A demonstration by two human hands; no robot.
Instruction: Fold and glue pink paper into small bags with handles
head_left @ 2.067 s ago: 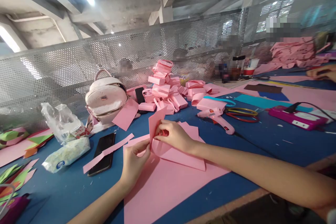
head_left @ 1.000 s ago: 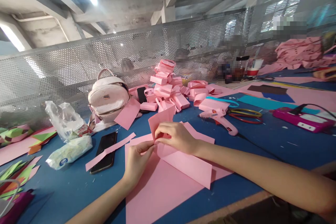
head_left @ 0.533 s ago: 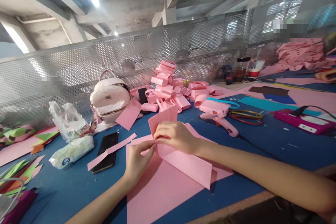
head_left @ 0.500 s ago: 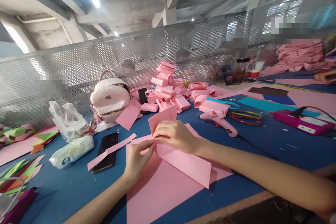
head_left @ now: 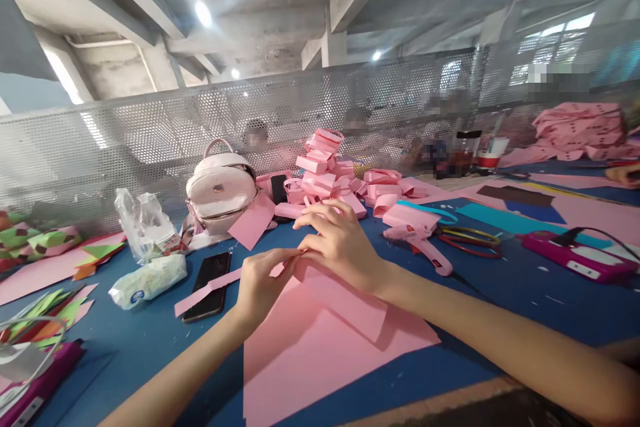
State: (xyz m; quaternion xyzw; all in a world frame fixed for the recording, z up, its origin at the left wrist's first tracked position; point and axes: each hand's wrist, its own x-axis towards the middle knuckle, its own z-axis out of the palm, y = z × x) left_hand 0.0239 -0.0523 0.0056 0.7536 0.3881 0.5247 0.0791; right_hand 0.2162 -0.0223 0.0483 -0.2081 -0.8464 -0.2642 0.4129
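My left hand is closed, thumb and forefinger pinching the end of a folded pink paper piece. Over that same end lies my right hand, its fingertips pressing on the paper and its upper fingers raised. The folded piece slants down to the right above a large pink paper sheet on the blue table. A narrow pink paper strip runs across a black phone left of my left hand. Where the fingertips meet, the paper is partly hidden.
A pink glue gun lies right of my hands. Behind stand a pile of folded pink paper and a pale backpack. A tissue pack sits left. Magenta power strips lie at both sides. Another person's hand shows far right.
The upright pink flap by my right hand has gone down out of sight. My right hand's fingers have lifted and spread. The camera has tilted up slightly.
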